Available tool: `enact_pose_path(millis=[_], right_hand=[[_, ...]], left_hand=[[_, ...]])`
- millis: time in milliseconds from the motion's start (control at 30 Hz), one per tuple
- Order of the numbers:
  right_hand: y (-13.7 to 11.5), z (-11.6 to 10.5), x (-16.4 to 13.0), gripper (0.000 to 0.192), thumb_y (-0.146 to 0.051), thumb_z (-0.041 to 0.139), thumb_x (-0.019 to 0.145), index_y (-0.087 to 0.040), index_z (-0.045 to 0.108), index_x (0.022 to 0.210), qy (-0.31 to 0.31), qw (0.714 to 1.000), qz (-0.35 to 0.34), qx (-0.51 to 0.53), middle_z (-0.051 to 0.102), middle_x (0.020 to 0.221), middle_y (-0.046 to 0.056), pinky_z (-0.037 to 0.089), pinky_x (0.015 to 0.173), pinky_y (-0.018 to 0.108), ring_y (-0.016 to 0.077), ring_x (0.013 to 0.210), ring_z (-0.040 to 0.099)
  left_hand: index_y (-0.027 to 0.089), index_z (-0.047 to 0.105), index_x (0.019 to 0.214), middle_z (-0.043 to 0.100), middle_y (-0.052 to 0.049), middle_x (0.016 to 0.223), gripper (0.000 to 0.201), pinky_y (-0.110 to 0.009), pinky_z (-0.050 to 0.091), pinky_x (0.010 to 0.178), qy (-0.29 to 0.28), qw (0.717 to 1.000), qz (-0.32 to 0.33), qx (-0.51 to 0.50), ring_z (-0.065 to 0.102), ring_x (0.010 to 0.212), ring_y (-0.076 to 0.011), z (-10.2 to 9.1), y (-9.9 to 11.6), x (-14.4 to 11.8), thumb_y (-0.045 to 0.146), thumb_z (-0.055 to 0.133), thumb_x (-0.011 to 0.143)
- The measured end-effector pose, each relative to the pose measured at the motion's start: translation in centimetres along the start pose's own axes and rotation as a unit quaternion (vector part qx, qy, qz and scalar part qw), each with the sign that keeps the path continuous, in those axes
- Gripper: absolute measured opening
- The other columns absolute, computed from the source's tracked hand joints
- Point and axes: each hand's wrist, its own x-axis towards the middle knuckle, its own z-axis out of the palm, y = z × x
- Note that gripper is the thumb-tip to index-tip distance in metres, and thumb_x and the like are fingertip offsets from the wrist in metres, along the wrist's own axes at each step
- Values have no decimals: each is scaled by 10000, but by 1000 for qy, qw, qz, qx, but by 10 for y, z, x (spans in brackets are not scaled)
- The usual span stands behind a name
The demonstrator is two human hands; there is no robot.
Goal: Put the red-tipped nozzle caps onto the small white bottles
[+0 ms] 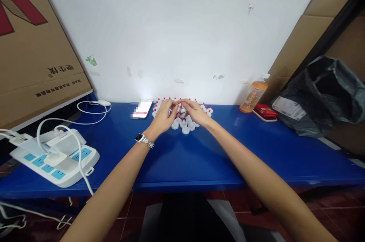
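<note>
A cluster of small white caps with red tips [186, 125] lies on the blue table [199, 154] near the wall. My left hand [163, 116], with a wristwatch on its wrist, and my right hand [194, 112] meet over this cluster, fingertips touching each other above the pieces. The fingers of both hands are pinched around something small at about the point where they meet, but it is too small to make out. Several caps lie in front of and behind my hands.
A phone [142, 108] lies left of the caps. A white power strip [54, 154] with plugs and cables sits at the left. An orange drink bottle [253, 96], a red box [265, 112] and a dark plastic bag [319, 97] stand at the right. Cardboard leans on both sides.
</note>
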Motion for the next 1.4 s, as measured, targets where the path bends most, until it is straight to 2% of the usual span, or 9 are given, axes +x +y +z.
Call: enact_pose_path(millis=[100, 233, 367, 600, 767, 900, 1033, 1200, 1400], right_hand=[[-4, -4, -13, 239, -437, 537, 911, -244, 565, 1048, -29, 985, 74, 151, 560, 704, -29, 427, 557, 288, 153, 558, 526], [-6, -1, -23, 279, -495, 596, 893, -267, 490, 1014, 9, 963, 102, 248, 439, 581, -76, 297, 468, 218, 121, 474, 387], [-13, 5, -26, 349, -546, 644, 878, -255, 467, 955, 22, 950, 121, 286, 411, 548, -88, 238, 447, 194, 100, 460, 341], [-35, 2, -31, 297, -494, 644, 911, -229, 509, 932, -65, 917, 164, 358, 483, 641, -59, 307, 493, 217, 86, 490, 346], [-36, -9, -27, 271, -465, 491, 985, -227, 477, 857, -109, 900, 223, 357, 380, 606, -75, 356, 540, 251, 85, 453, 255], [-33, -15, -20, 304, -533, 509, 975, -250, 425, 901, -79, 953, 147, 253, 417, 634, -70, 347, 565, 260, 103, 500, 324], [-29, -17, -17, 265, -516, 481, 1006, -266, 427, 1075, 7, 999, -20, -26, 467, 683, -57, 366, 612, 284, 147, 598, 450], [-17, -25, -20, 250, -376, 411, 1048, -210, 460, 1228, 2, 954, -136, -268, 614, 965, 70, 467, 795, 371, 224, 851, 596], [-12, -28, -23, 228, -282, 429, 1039, -197, 539, 1219, 14, 905, -213, -367, 620, 1171, 139, 462, 963, 448, 288, 1090, 536]], left_hand=[[221, 501, 1083, 666, -43, 980, 197, -341, 498, 833, -58, 995, -11, -75, 639, 912, -187, 10, 14, -4, 398, 419, 1059], [233, 446, 1090, 678, -49, 1001, 216, -354, 511, 849, -123, 986, -2, -112, 676, 936, -193, 17, 25, -8, 422, 342, 1080], [225, 452, 1054, 641, -75, 1020, 246, -381, 495, 869, -123, 992, 40, -10, 642, 964, -219, 13, 30, -7, 407, 290, 1087], [219, 438, 939, 564, -85, 962, 311, -387, 472, 863, -63, 989, 70, 116, 558, 928, -229, 4, 26, 6, 382, 220, 1088], [212, 462, 894, 561, -102, 953, 337, -395, 461, 862, -103, 977, 130, 136, 541, 918, -240, 2, 23, 20, 397, 246, 1073], [214, 446, 832, 563, -79, 887, 366, -373, 457, 830, -81, 989, 92, 78, 539, 857, -218, 11, 21, 28, 419, 259, 1071], [208, 478, 845, 550, -34, 790, 409, -327, 445, 736, -21, 997, -42, -68, 525, 752, -179, 28, 14, 32, 488, 274, 1063], [188, 537, 789, 523, -13, 710, 481, -296, 426, 640, -57, 962, -173, -202, 498, 688, -160, 37, 4, 41, 621, 412, 957], [169, 616, 789, 542, -23, 652, 394, -303, 469, 646, -92, 926, -248, -269, 567, 683, -175, 29, 8, 43, 547, 552, 883]])
